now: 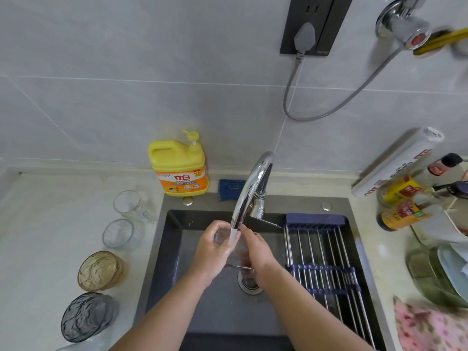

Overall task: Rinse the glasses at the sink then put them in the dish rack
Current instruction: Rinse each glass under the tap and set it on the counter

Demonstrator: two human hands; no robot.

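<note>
Under the tap (249, 188), the left hand (215, 249) and right hand (257, 252) both clasp a clear glass (222, 235). Wet, it is probably slippery and fragile, so grip its wall.

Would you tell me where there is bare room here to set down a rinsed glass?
The dish rack over the sink's right side is bare along its rods. The left counter is free left of the row of glasses. Crowded: the right counter, with bottles, a bowl and a pink cloth; under the faucet, the left hand and right hand hold a glass.
</note>
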